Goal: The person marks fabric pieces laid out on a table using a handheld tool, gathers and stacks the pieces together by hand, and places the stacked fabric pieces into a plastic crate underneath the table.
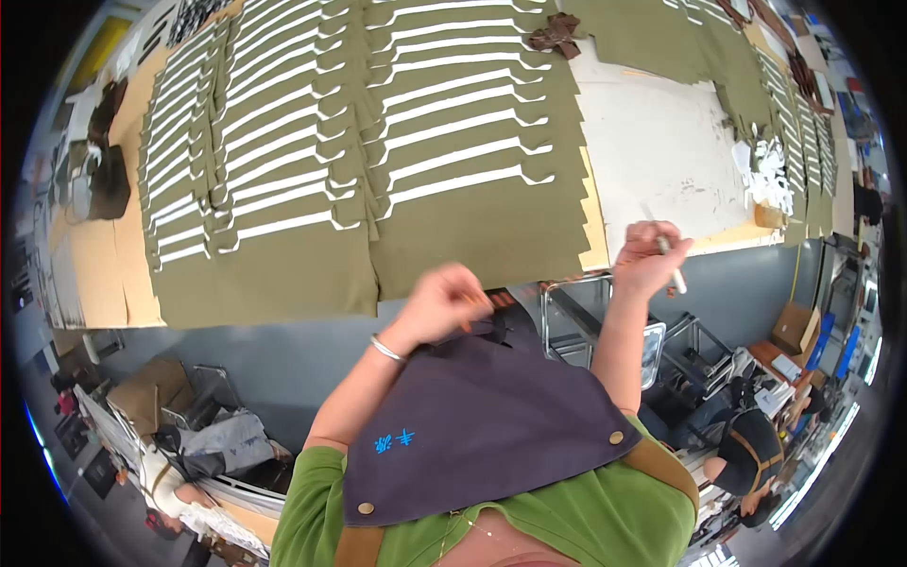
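Observation:
My right hand [652, 257] is raised past the table's front edge, its fingers closed around a white pen-like tool [677, 279]. My left hand [442, 302] is closed in front of the dark apron [491, 425], blurred by motion. A bit of orange shows at its fingers, too small and smeared to name. Beyond my left hand, olive-green fabric pieces [472, 236] lie in overlapping rows across the table. White strips [458, 194] with bent ends lie on them, row above row.
A pale board [652, 170] shows right of the fabric, with a heap of white scraps [770, 175] beyond it. A brown cloth bundle [556, 35] lies at the back. Metal-framed stools [572, 317] stand below the table edge. Other people [746, 454] are at both sides.

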